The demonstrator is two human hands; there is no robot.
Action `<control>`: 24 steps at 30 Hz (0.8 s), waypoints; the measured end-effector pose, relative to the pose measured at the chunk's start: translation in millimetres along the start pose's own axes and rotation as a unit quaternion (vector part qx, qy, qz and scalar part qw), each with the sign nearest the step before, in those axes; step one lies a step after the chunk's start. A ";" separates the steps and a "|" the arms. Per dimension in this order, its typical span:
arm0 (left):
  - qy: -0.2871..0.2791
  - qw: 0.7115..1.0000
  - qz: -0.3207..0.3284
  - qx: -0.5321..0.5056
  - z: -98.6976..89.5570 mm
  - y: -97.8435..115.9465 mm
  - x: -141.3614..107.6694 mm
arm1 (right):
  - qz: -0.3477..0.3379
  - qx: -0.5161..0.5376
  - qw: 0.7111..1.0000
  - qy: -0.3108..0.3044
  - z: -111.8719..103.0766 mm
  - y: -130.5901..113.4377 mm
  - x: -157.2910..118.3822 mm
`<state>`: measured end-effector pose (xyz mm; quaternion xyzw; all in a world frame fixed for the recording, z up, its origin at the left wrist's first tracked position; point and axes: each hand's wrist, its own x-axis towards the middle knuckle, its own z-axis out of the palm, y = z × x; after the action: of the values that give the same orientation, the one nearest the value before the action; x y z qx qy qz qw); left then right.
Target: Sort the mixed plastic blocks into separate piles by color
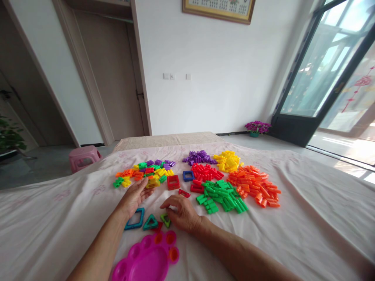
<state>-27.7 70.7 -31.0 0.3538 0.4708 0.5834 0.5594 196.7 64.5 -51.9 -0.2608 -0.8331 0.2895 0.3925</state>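
My left hand (137,195) is closed around a small stack of yellow magnetic tiles (152,182), raised beside a mixed heap of coloured pieces (156,168). Bent but apart, the fingers of my right hand (183,212) hover by a lime green triangle tile (165,220); no piece shows between them. Close to it lie a teal triangle tile (150,222), a partly covered red tile (157,227) and a blue square tile (135,218), partly behind my left wrist. Beyond my hands are red square tiles (173,182), a dark blue square tile (188,176) and a small red tile (184,193).
Purple (199,157), yellow (229,161), red (207,172), green (221,195) and orange pieces (254,185) form separate piles on the cloth-covered surface (278,238). A magenta palette tray (150,265) with orange in some wells is nearest me. A pink stool (84,158) stands left.
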 end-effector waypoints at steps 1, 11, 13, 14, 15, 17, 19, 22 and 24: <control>0.000 0.999 0.016 0.033 1.7 -0.8 -0.8 | 0.023 0.002 0.999 0.039 -0.2 4.0 0.2; -0.062 0.945 0.125 0.296 11.6 -31.6 4.8 | 0.111 0.005 0.984 0.140 0.7 36.1 0.6; -0.054 0.931 0.143 0.332 11.4 -33.7 5.5 | 0.110 -0.001 0.984 0.141 0.7 34.7 0.5; -0.050 0.925 0.146 0.348 11.0 -33.2 5.4 | 0.108 -0.004 0.984 0.142 0.4 33.6 0.4; -0.048 0.918 0.149 0.365 10.3 -31.7 5.1 | 0.104 -0.006 0.984 0.142 -0.1 32.3 0.4; -0.049 0.908 0.152 0.388 7.8 -25.4 3.8 | 0.089 -0.009 0.987 0.131 -1.8 28.8 0.3; -0.056 0.903 0.155 0.398 3.5 -14.7 1.3 | 0.070 -0.017 0.991 0.111 -3.9 23.8 0.0; -0.103 0.888 0.128 0.430 -4.8 6.8 -7.0 | 0.040 -0.041 0.997 0.050 -6.6 14.4 -0.6; -0.150 0.868 0.082 0.466 -7.4 20.4 -16.1 | 0.004 -0.071 0.997 -0.005 -7.3 7.7 -1.1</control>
<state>-39.2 55.0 -12.2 0.6940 0.5673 0.2797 0.3440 204.8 71.1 -54.0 -0.2898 -0.8524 0.2328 0.3678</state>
